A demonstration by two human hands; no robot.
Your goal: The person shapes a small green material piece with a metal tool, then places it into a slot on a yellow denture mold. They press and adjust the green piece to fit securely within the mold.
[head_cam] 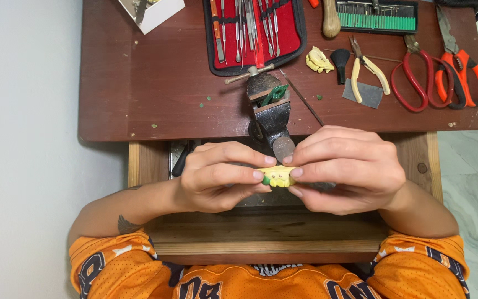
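Orange jersey sleeves (112,257) frame the bottom of my view, and above them my left hand (217,176) and right hand (349,169) meet over the wooden bench (261,235), both pinching a small yellow dental model (277,176) between thumb and fingertips. Just beyond my knuckles a black bench vise (269,108) grips a green piece (275,94). Farther back on the brown tabletop (139,88) lie a red tool case (255,30), yellow-handled pliers (367,72) and red-handled shears (416,75).

Brown workbench (139,94): vise (269,108), red tool case (255,33), pliers (367,71), scissors (416,75).
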